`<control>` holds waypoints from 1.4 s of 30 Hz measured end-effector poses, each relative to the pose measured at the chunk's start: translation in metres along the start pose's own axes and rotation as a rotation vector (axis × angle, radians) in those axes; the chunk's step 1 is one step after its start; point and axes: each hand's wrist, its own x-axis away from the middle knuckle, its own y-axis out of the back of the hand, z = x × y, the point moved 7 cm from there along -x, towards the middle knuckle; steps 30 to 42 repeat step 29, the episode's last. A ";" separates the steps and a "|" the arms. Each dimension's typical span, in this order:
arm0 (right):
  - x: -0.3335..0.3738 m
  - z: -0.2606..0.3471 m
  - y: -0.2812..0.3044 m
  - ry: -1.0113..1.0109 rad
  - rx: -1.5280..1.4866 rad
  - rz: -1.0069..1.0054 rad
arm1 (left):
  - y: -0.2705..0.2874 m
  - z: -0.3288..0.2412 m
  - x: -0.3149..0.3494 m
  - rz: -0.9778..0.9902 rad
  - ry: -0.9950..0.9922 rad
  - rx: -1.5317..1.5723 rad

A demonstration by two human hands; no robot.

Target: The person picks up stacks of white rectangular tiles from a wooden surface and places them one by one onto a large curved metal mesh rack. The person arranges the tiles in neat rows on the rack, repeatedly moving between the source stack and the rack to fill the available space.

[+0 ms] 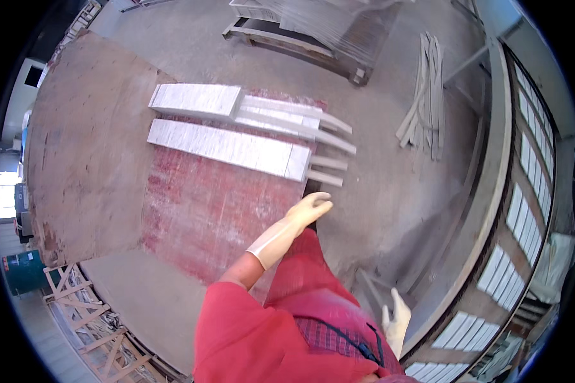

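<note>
My left hand (310, 207), in a cream rubber glove, hangs over the right edge of a red-stained board with its fingers loosely stretched and nothing in them. Closest to it is a long stack of white, grey-veined slabs or tiles (230, 148), set on pale strips (328, 176) that stick out on the right. Behind that lies a second white stack (195, 100), taller at its left part, with pale strips (287, 124) along its lower right part. Low on the right, my right hand (396, 317), gloved alike, has its fingers apart and holds nothing.
The red-stained board (217, 204) adjoins a large brown sheet (89, 153). A low trolley (287, 45) carries a plastic-wrapped load at the back. Long pale strips (425, 96) lie on the floor at right. A long frame with white tiles (521, 210) curves along the right side. Wooden crates (102, 319) stand lower left.
</note>
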 end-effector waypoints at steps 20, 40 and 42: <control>-0.329 0.050 -0.108 -0.548 0.025 0.669 | 0.504 -0.019 -0.384 -0.694 0.165 -1.380; -0.354 0.056 -0.143 -0.559 0.052 0.801 | 0.560 0.016 -0.432 -0.485 0.404 -1.533; -0.354 0.056 -0.143 -0.559 0.052 0.801 | 0.560 0.016 -0.432 -0.485 0.404 -1.533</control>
